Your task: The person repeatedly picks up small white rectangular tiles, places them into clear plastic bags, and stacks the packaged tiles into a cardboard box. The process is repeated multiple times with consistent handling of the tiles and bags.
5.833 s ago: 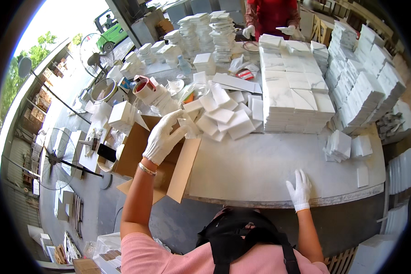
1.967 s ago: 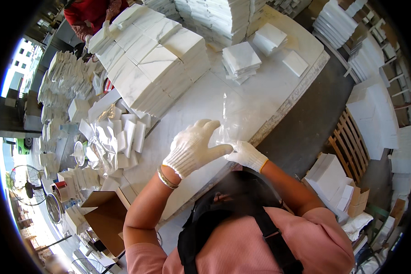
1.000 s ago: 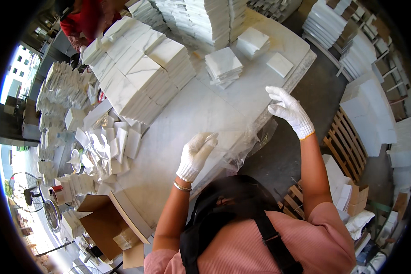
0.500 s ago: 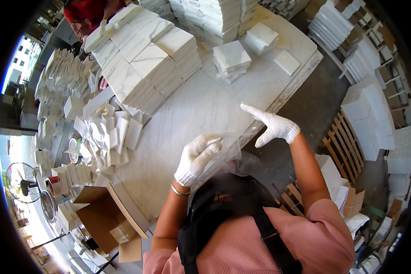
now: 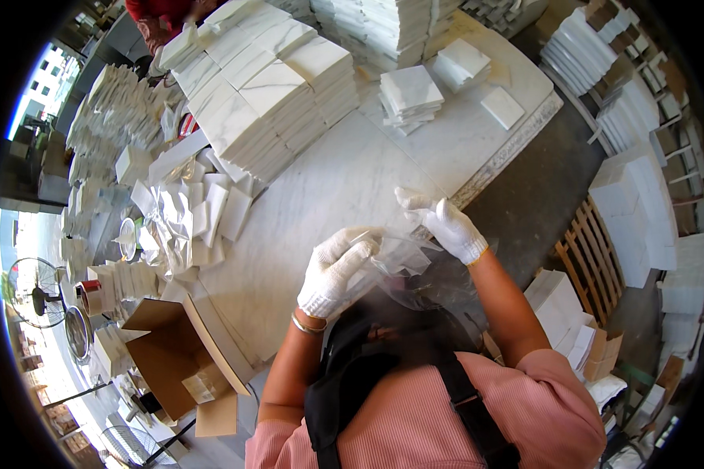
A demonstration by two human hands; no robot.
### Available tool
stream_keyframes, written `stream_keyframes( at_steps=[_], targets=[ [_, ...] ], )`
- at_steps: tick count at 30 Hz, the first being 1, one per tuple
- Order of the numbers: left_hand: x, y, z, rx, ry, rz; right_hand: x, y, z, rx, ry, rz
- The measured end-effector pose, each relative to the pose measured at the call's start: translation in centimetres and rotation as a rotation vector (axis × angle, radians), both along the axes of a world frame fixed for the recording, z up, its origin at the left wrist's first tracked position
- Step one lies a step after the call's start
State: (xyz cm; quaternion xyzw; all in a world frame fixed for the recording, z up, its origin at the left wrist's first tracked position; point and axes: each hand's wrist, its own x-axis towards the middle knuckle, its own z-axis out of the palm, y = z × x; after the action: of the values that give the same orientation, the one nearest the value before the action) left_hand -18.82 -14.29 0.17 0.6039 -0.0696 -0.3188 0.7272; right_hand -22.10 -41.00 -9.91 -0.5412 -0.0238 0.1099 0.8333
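In my white-gloved left hand [image 5: 332, 270], the thumb and fingers pinch the edge of a thin clear plastic bag [image 5: 403, 262]. The bag hangs loosely toward my chest and spreads to the right. My right hand [image 5: 446, 225], also in a white knit glove, is just above the bag's right side near the table edge. Its fingers are bent but apart, with nothing visible between them. Both hands are over the near edge of a marble-topped table [image 5: 289, 234]. Farther back stand a large block of stacked marble tiles [image 5: 270, 90] and a short tile stack [image 5: 411, 94].
A single tile [image 5: 502, 108] lies near the table's right edge. White foam pieces [image 5: 184, 223] are heaped at left, above an open cardboard box [image 5: 168, 356]. A wooden pallet [image 5: 590, 262] stands at right. Another person's red sleeve [image 5: 152, 19] shows at far left.
My right hand has come leftward and down toward the bag, its fingers now more bent. The left hand keeps its pinch, and the plastic has spread wider. The view has shifted slightly.
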Motion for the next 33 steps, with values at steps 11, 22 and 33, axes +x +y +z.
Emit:
stream_keyframes(
  at_steps=[11, 22, 33],
  targets=[
    [-0.4, 0.1, 0.1, -0.073, 0.007, 0.047, -2.3, 1.7, 2.7, -0.14, -0.042, 0.006],
    [0.4, 0.2, -0.3, 0.123, -0.051, -0.026, -1.3, 2.4, 5.6, -0.38, -0.152, -0.448],
    [3.0, -13.4, -1.6, 0.064, -0.803, -0.358, -4.7, -2.5, 24.2, -1.263, -0.41, -0.368]
  ],
)
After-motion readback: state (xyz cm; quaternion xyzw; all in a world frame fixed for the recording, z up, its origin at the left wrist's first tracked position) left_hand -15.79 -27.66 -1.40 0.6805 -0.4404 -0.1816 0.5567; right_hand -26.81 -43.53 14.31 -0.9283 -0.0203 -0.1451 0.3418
